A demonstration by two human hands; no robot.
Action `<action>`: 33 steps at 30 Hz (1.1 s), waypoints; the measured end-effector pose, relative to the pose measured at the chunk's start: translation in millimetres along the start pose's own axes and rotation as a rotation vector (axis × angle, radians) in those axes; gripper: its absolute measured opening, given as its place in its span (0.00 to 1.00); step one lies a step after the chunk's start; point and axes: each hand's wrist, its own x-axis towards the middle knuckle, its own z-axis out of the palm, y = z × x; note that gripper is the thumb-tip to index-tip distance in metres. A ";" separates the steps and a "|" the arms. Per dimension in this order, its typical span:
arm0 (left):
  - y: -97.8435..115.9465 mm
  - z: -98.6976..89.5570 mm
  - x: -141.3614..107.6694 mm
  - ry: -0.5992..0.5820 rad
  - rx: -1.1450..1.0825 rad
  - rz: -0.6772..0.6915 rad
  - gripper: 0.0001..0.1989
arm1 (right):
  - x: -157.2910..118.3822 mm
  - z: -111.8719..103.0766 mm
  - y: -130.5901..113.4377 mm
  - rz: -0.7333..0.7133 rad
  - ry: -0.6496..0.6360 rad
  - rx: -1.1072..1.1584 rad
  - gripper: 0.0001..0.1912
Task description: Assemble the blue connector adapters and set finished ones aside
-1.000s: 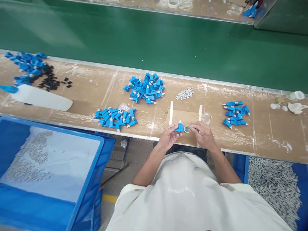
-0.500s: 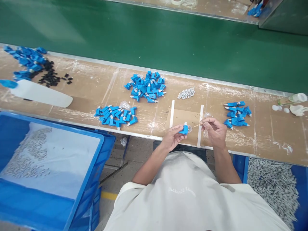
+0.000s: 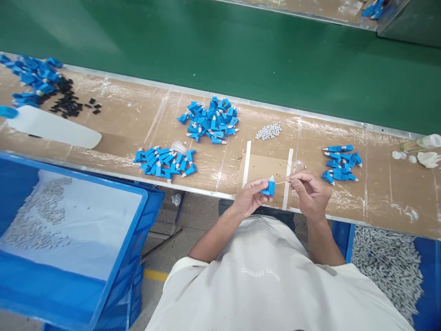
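Between its fingertips my left hand [image 3: 248, 198] holds a blue part [image 3: 269, 187] with a pale tip, above the front edge of a cardboard sheet [image 3: 265, 166] edged by two white strips. My right hand [image 3: 312, 195] pinches a thin wooden stick [image 3: 283, 182], whose end is at the right side of the blue part. A second thin stick seems to rise from the same fingers. Beyond the sheet is a small pile of pale little pieces [image 3: 268, 131]. A small clear object [image 3: 299, 165] lies just behind my right hand.
Blue parts are heaped at the centre [image 3: 211, 120], front left [image 3: 165, 161], right [image 3: 341, 163] and far left. Black pieces [image 3: 67, 103] and a white bottle [image 3: 57, 126] lie left. Blue bins [image 3: 146, 202] stand below; a green surface [image 3: 206, 55] runs behind.
The stick's end has come up to the blue part. The clear round thing beside the blue part no longer shows there. Both hands appear slightly further right, and the view has shifted a little.
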 end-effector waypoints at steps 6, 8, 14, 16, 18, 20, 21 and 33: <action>-1.1 -0.6 0.6 0.034 -0.010 -0.027 0.18 | -0.6 0.6 1.0 -0.020 -0.021 -0.052 0.10; -1.3 -1.1 0.7 0.034 -0.007 -0.031 0.18 | -0.9 0.7 1.7 -0.017 -0.029 -0.066 0.11; -0.4 -1.9 0.7 0.020 -0.007 -0.023 0.19 | -1.6 1.5 2.8 -0.023 -0.031 -0.067 0.10; 0.4 -1.6 0.6 0.011 -0.010 -0.020 0.19 | -1.8 1.8 3.0 -0.025 -0.041 -0.078 0.10; 1.0 -1.2 0.5 0.004 -0.011 -0.017 0.21 | -2.3 2.0 3.4 -0.020 -0.051 -0.099 0.11; 1.4 -1.1 0.5 0.004 -0.009 -0.018 0.22 | -3.1 2.1 4.1 -0.017 -0.061 -0.120 0.11; 1.4 -1.3 0.6 0.007 -0.006 -0.020 0.22 | -3.5 2.1 4.6 -0.020 -0.068 -0.131 0.10; -1.1 -6.0 0.5 0.018 -0.013 -0.022 0.18 | -2.7 1.7 -3.2 -0.358 -0.172 -0.348 0.08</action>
